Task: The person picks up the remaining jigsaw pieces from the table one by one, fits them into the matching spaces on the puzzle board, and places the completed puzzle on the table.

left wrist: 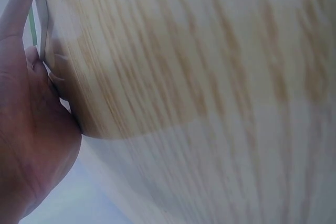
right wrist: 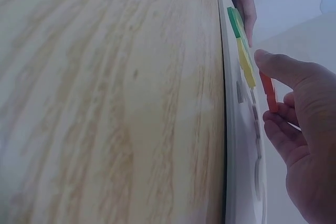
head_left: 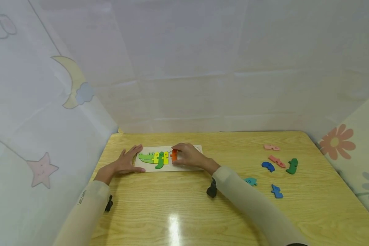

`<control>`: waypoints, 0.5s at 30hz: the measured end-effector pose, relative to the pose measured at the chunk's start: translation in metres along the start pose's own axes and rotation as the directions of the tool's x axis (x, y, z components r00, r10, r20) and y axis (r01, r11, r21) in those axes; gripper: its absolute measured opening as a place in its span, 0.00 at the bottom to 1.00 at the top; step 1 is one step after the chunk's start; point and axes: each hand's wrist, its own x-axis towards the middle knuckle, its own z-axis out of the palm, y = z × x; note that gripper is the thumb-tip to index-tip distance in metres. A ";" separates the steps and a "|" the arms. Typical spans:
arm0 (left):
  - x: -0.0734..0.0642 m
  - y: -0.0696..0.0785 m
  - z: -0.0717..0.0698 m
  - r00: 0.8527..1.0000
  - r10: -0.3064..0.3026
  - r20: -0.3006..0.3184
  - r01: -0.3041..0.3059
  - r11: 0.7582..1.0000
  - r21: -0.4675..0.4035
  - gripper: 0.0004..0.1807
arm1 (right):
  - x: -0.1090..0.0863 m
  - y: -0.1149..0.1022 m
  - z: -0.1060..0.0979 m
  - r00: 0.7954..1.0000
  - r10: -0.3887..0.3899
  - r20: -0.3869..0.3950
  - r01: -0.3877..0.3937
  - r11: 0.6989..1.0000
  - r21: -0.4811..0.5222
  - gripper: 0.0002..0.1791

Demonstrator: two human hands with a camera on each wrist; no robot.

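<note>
1. Board (head_left: 152, 149) is being steadied at its left end by the left hand (head_left: 126, 162), whose fingers are lying straight and spread, gripping nothing between them, presumably so that sliding is being prevented.
2. Orange piece (head_left: 174, 156) is being pinched at its two ends between thumb and fingertips of the right hand (head_left: 189, 155), just above the board; by that hold its side tab is probably being left free.
3. Crocodile head (head_left: 146, 158), two yellow pieces (head_left: 166, 158) and a green piece (head_left: 160, 161) are being held in line on the board, apparently by recesses and interlocking tabs.
4. Two pink pieces (head_left: 276, 161), two blue pieces (head_left: 276, 191), a dark green piece (head_left: 292, 166) and a teal piece (head_left: 251, 180) are being left scattered rightward, perhaps for easy reach; the teal piece is being partly covered by the right sleeve (head_left: 249, 200).
5. Everything is being borne by a wood-grain table (head_left: 141, 212), where glare is being thrown back near the front.
6. Pale, creased sheets (head_left: 184, 85) are being hung around, with a moon (head_left: 71, 79), star (head_left: 43, 170) and flower (head_left: 336, 141) being displayed.
</note>
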 end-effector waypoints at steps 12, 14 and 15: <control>-0.001 0.004 -0.001 1.000 0.007 0.003 -0.007 1.000 -0.014 0.67 | 0.006 0.000 0.008 0.998 0.059 0.028 -0.060 0.998 0.031 0.40; -0.001 0.003 -0.001 1.000 0.007 0.003 -0.007 1.000 -0.013 0.67 | 0.006 -0.001 0.009 0.997 0.069 0.031 -0.070 0.997 0.031 0.40; -0.001 0.003 -0.001 1.000 0.009 0.002 -0.009 1.000 -0.013 0.67 | 0.006 -0.003 0.009 0.997 0.073 0.033 -0.075 0.997 0.034 0.40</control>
